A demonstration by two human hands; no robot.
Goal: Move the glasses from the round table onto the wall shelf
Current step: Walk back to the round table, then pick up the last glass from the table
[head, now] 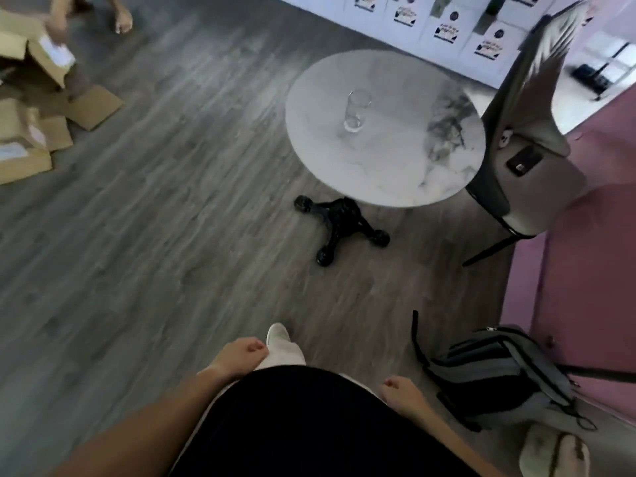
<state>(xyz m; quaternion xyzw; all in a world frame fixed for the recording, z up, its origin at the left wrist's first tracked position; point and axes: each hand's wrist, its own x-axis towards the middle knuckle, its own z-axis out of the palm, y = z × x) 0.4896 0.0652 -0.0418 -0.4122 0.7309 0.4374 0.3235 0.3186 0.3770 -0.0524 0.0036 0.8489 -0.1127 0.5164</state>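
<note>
One clear tall glass (356, 110) stands upright near the middle of the round white marble table (395, 166), well ahead of me. My left hand (241, 354) hangs by my hip with its fingers curled and nothing in it. My right hand (401, 390) hangs at my other side, also loosely closed and holding nothing. Both hands are far from the glass. No wall shelf is in view.
The table's black cross foot (340, 228) juts onto the wooden floor. A grey chair (526, 146) stands at the table's right, a grey backpack (499, 373) lies on the floor by a pink wall (585, 253). Cardboard boxes (31, 108) and another person's feet (122, 18) are at far left.
</note>
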